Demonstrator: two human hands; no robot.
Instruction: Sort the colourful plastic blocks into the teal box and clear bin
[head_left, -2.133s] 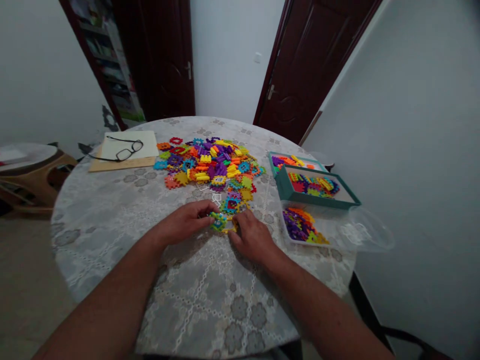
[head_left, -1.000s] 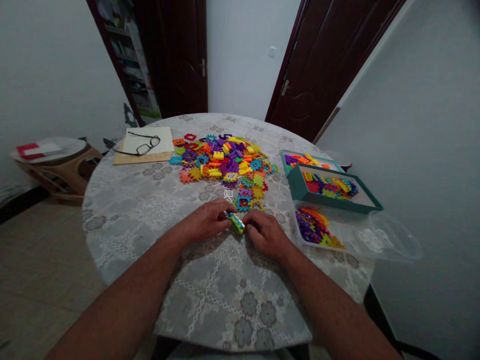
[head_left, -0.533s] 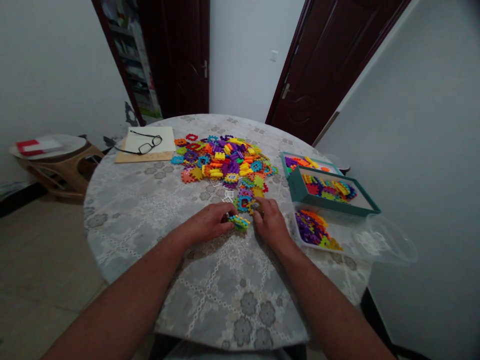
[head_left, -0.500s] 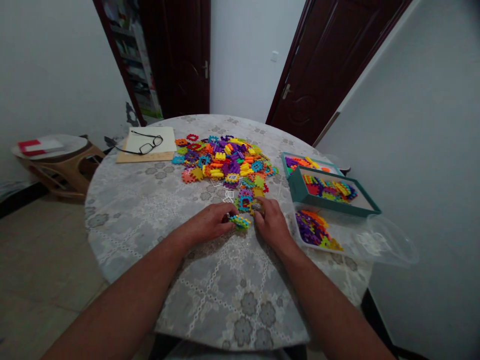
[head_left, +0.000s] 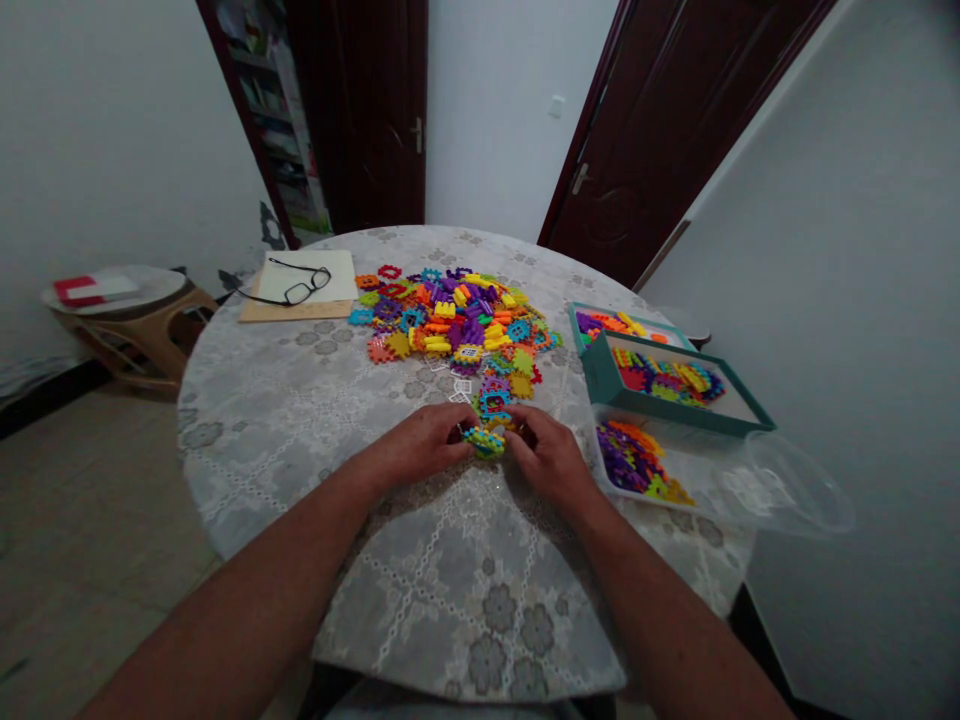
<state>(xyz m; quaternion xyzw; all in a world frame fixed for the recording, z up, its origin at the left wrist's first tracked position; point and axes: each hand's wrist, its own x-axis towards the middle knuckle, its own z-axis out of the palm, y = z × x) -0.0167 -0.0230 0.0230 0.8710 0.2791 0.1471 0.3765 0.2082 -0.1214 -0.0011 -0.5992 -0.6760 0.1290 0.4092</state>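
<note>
My left hand (head_left: 431,440) pinches a small stack of interlocking plastic building pieces (head_left: 484,441), green, blue and yellow, a little above the table. From the other side my right hand (head_left: 546,447) closes its thumb and fingers at the stack's right end. A yellow piece (head_left: 501,422) shows at the right fingertips; part of it is hidden by them. Just beyond the hands lie a blue window-shaped piece (head_left: 493,402) and an ochre square piece (head_left: 521,385). Small white printed pieces (head_left: 462,388) rest to their left.
A heap of coloured building pieces (head_left: 472,315) covers the table's far middle. At right stand a green box (head_left: 675,408) with joined pieces and a clear plastic tub (head_left: 611,490) holding loose ones. Glasses (head_left: 298,292) lie on a pad (head_left: 336,268) at far left.
My right hand has moved from the pieces beyond toward the stack, and a yellow piece now shows at its fingertips. My left hand keeps hold of the stack. The view has shifted slightly.
</note>
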